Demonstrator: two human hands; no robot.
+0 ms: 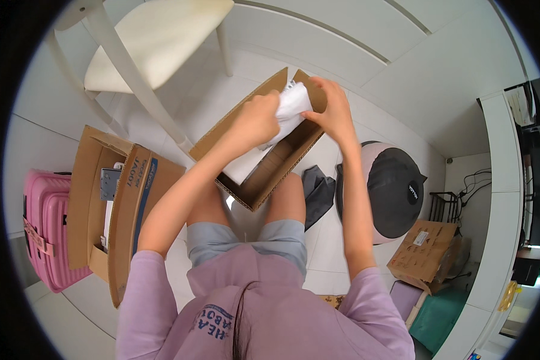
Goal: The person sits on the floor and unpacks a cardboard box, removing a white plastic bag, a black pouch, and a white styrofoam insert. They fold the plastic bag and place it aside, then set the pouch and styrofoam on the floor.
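An open cardboard box (pixel 292 168) stands tilted before me, between and beyond my knees. Inside its upper part is a white wrapped bundle (pixel 294 105). My left hand (pixel 257 118) is closed on the bundle's left side, its fingertips partly hidden. My right hand (pixel 334 105) curves over the box's far right edge, thumb at the bundle's right side and fingers at the cardboard flap. Lower in the box lies a flat white piece (pixel 245 165) along the left wall; what it is I cannot tell.
A second open cardboard box (pixel 119 216) with a dark metal part stands at left, beside a pink suitcase (pixel 49 229). A white chair (pixel 162 40) is at upper left. On the right are a dark crumpled bag (pixel 317 193), a round black-and-pink item (pixel 393 193) and a closed carton (pixel 423 249).
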